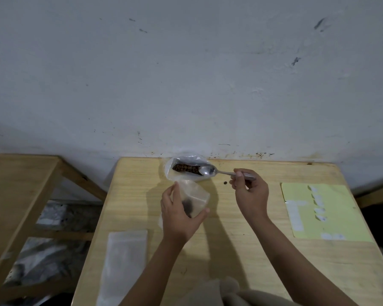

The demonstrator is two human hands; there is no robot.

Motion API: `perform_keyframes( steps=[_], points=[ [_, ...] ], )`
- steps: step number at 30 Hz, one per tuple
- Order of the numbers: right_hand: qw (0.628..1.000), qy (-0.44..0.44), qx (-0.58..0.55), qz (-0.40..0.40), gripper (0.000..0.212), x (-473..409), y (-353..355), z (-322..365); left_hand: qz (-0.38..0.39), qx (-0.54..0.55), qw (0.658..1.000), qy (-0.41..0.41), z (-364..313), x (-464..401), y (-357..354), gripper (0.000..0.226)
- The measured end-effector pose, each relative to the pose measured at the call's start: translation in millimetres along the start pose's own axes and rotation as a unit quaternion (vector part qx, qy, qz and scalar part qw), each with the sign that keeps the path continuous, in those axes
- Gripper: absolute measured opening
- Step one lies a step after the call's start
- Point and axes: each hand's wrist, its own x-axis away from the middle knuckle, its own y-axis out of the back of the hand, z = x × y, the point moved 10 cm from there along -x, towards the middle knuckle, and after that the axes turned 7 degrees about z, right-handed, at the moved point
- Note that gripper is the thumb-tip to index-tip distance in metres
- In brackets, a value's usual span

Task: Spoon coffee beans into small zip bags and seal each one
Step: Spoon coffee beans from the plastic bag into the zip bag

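The small zip bag (194, 200) is thin, limp plastic, light enough to fold or slide at a touch, so it likely wants holding at its side edges near the mouth, which keeps the opening spread. The left hand (178, 215) holds it that way above the worktop (230, 239), the fingers (175, 195) curled round its left edge and the thumb pressing the lower right corner; a dark clump of beans shows through the film. Just beyond the bag's mouth, the open bean pouch (186, 168) lies at the worktop's far edge against the wall. The right hand (250, 191) pinches the handle of the metal spoon (208, 170), stiff and probably slippery, and its bowl rests at the pouch's opening, looking empty. One stray bean (225, 183) lies on the worktop near the right fingers. Spare flat bags (125, 261) lie near the left forearm, well apart from both hands.
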Motion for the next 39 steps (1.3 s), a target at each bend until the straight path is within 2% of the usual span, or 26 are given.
perform_keyframes(
  steps=[5, 9, 13, 20, 26, 29, 32, 34, 36, 37, 39],
  points=[
    [0.998, -0.025, 0.054, 0.018, 0.011, -11.5, -27.4, -19.5, -0.052, 0.061, 0.996, -0.035, -10.4, 11.2, 19.8, 0.111],
    [0.994, 0.02, 0.094, 0.052, 0.015, -13.5, -44.3, -16.0, -0.046, 0.077, 0.995, -0.042, -13.4, 16.5, 22.5, 0.107],
    [0.971, 0.085, 0.182, 0.13, 0.019, -14.4, -65.1, -16.9, -0.032, 0.086, 0.995, -0.037, -13.2, 19.9, 21.5, 0.108],
    [0.916, 0.013, 0.329, 0.228, 0.034, -25.8, -82.4, -70.6, -0.038, 0.087, 0.994, -0.05, -20.9, 21.5, 23.9, 0.102],
    [0.897, -0.022, 0.348, 0.272, 0.045, -25.8, -77.1, -86.7, -0.027, 0.071, 0.996, -0.052, -21.8, 23.7, 20.6, 0.106],
    [0.92, 0.022, 0.321, 0.222, 0.042, -16.2, -61.1, -60.4, -0.021, 0.061, 0.996, -0.057, -23.7, 25.3, 17.8, 0.106],
    [0.954, 0.106, 0.227, 0.163, 0.028, 12.6, -41.9, -16.2, -0.014, 0.06, 0.996, -0.061, -25.8, 26.3, 13.3, 0.107],
    [0.976, 0.045, 0.108, 0.181, 0.016, 30.6, -32.9, -7.5, -0.002, 0.075, 0.996, -0.044, -25.1, 25.1, 7.6, 0.109],
    [0.973, -0.058, -0.028, 0.222, 0.01, 46.1, -34.6, -9.6, 0.015, 0.098, 0.995, -0.015, -23.8, 22.8, 0.8, 0.115],
    [0.967, -0.086, -0.068, 0.231, 0.01, 51.5, -34.6, -11.5, 0.029, 0.11, 0.994, -0.004, -24.2, 22.1, -3.0, 0.117],
    [0.969, -0.084, -0.08, 0.22, 0.007, 54.5, -29.0, -11.0, 0.061, 0.126, 0.99, 0.003, -29.3, 22.4, -10.1, 0.112]
  ],
)
